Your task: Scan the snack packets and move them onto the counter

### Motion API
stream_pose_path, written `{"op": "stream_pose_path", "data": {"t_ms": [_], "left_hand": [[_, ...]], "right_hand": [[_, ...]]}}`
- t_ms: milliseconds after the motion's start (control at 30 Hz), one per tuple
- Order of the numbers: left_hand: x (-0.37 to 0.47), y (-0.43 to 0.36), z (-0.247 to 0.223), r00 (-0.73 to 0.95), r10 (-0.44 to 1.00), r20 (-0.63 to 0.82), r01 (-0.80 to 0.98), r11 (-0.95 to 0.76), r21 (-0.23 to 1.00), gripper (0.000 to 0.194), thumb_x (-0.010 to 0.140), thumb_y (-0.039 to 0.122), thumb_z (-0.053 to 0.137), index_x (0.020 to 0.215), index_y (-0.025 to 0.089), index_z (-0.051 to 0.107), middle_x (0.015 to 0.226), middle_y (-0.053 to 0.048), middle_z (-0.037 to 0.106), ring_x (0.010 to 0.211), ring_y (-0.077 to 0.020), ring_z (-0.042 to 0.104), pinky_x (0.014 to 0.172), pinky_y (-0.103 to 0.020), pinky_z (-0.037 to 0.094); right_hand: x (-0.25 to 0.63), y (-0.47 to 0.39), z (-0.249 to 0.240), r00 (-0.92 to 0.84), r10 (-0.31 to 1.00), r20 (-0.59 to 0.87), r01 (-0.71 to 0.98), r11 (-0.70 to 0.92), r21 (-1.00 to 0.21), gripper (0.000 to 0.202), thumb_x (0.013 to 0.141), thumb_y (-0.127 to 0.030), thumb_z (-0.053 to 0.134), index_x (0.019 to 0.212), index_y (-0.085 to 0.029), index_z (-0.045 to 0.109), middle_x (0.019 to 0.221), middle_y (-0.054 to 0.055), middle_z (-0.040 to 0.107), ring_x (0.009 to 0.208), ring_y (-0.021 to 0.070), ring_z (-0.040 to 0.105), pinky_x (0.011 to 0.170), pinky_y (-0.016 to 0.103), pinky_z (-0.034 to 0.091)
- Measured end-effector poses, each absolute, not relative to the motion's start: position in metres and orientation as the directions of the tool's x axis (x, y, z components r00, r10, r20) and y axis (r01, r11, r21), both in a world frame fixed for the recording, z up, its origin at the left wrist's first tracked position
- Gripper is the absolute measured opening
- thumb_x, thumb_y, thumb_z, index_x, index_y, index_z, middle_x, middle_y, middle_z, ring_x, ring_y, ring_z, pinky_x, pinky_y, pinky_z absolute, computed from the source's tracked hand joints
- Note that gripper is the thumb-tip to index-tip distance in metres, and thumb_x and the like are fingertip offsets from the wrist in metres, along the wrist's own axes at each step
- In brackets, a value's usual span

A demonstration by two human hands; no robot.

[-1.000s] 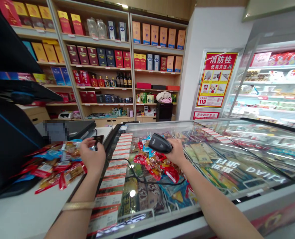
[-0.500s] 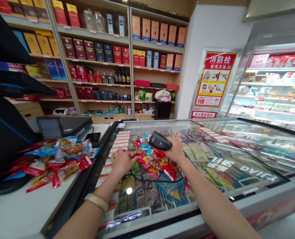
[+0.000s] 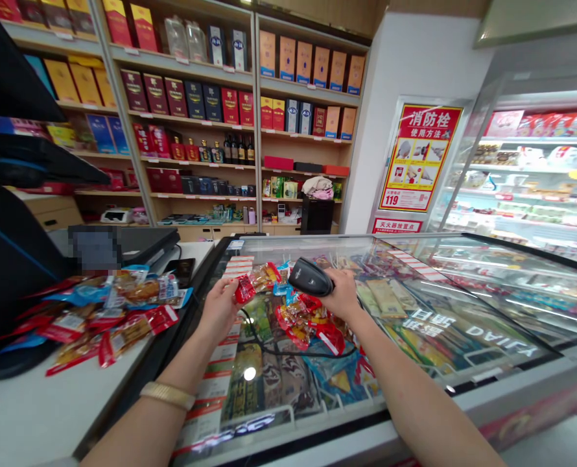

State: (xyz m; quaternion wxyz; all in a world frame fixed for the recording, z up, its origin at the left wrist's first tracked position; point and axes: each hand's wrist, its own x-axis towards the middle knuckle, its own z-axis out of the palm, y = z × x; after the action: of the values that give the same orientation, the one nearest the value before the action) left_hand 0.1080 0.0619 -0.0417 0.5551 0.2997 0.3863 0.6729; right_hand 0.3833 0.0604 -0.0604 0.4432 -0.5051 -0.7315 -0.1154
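Between the fingers of my left hand (image 3: 220, 305) is the end of a red snack packet (image 3: 257, 280), lifted at the left of a pile. My right hand (image 3: 343, 295) is wrapped round a black barcode scanner (image 3: 310, 277), its head pointing left towards that packet. Below the scanner, a heap of red and blue snack packets (image 3: 302, 318) lies on the glass freezer lid (image 3: 361, 395). The scanner's black cable (image 3: 288, 353) loops over the glass under the heap. Another pile of snack packets (image 3: 118, 318) rests on the white counter (image 3: 21, 415) at the left.
A dark monitor stand (image 3: 16, 259) rises at the far left of the counter. Behind the freezer are shelves of boxed bottles (image 3: 191, 97). A lit display fridge (image 3: 536, 168) stands at the right, beside a red fire-hydrant sign (image 3: 419, 155).
My left hand has taken hold of a red packet from the heap and drawn it up and left. My right hand and the scanner have barely moved.
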Motion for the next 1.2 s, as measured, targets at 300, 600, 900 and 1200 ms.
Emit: {"op": "stream_pose_path", "data": {"t_ms": [300, 600, 900, 1200], "left_hand": [[0.112, 0.056, -0.035, 0.199, 0.951, -0.236, -0.879, 0.279, 0.387, 0.032, 0.096, -0.006, 0.029, 0.078, 0.016, 0.044, 0.065, 0.006, 0.044, 0.036, 0.0011, 0.034, 0.035, -0.008, 0.027], [0.117, 0.054, -0.038, 0.195, 0.958, -0.212, -0.845, 0.274, 0.458, 0.033, 0.092, -0.01, 0.027, 0.083, 0.017, 0.044, 0.068, 0.006, 0.039, 0.037, 0.0, 0.031, 0.036, -0.011, 0.022], [0.117, 0.055, -0.038, 0.17, 0.959, -0.226, -0.817, 0.266, 0.513, 0.032, 0.095, -0.007, 0.028, 0.08, 0.017, 0.043, 0.066, 0.006, 0.04, 0.037, 0.0002, 0.029, 0.036, -0.01, 0.02], [0.114, 0.06, -0.04, -0.121, 0.978, -0.167, -0.706, 0.033, 0.707, 0.02, 0.086, -0.004, 0.05, 0.082, 0.015, 0.055, 0.068, 0.0, 0.057, 0.043, -0.0036, 0.047, 0.04, -0.011, 0.036]], "right_hand": [[0.378, 0.051, -0.049, -0.229, 0.606, 0.762, 0.752, 0.607, -0.257, 0.024, 0.071, -0.039, 0.072, 0.088, -0.022, 0.069, 0.082, 0.006, 0.074, 0.08, 0.0243, 0.065, 0.079, 0.035, 0.039], [0.36, 0.035, -0.038, -0.315, 0.541, 0.78, 0.647, 0.723, -0.24, 0.02, 0.07, -0.035, 0.066, 0.085, -0.022, 0.068, 0.075, 0.002, 0.07, 0.072, 0.02, 0.061, 0.078, 0.035, 0.033], [0.36, 0.036, -0.038, -0.309, 0.561, 0.768, 0.665, 0.705, -0.248, 0.023, 0.069, -0.035, 0.065, 0.086, -0.022, 0.068, 0.076, 0.004, 0.07, 0.074, 0.0212, 0.061, 0.08, 0.036, 0.035], [0.366, 0.042, -0.046, -0.255, 0.508, 0.823, 0.683, 0.697, -0.219, 0.03, 0.067, -0.033, 0.067, 0.094, -0.021, 0.07, 0.086, 0.006, 0.075, 0.082, 0.0242, 0.066, 0.081, 0.037, 0.037]]}}
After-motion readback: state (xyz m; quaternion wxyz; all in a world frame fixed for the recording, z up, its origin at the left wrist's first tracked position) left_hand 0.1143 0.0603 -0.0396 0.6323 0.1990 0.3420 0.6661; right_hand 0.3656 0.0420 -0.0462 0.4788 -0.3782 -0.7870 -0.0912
